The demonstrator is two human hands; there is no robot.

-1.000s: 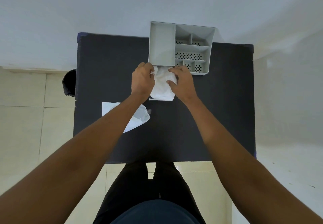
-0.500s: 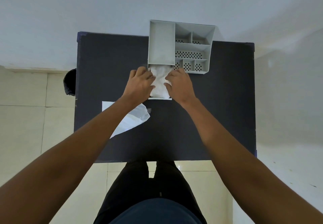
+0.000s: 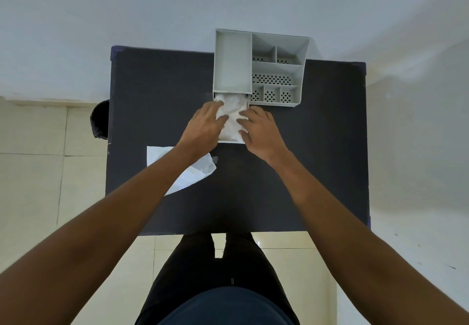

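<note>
A grey plastic organizer (image 3: 232,63) with several compartments stands at the far edge of the dark table (image 3: 152,91). Its lower drawer (image 3: 232,141) is pulled out toward me and holds crumpled white material (image 3: 232,111). My left hand (image 3: 204,128) lies on the left side of that white material with fingers extended, pressing it down. On the right side my right hand (image 3: 261,131) presses on it the same way, fingers fairly straight.
A white plastic bag (image 3: 193,169) lies flat on the table under my left forearm. A dark round object (image 3: 100,119) sits on the floor by the table's left edge. A white wall rises behind the table; tiled floor lies below.
The white material, bunched up between my gripping hands a second ago, now lies lower in the drawer. Both hands have flattened onto it.
</note>
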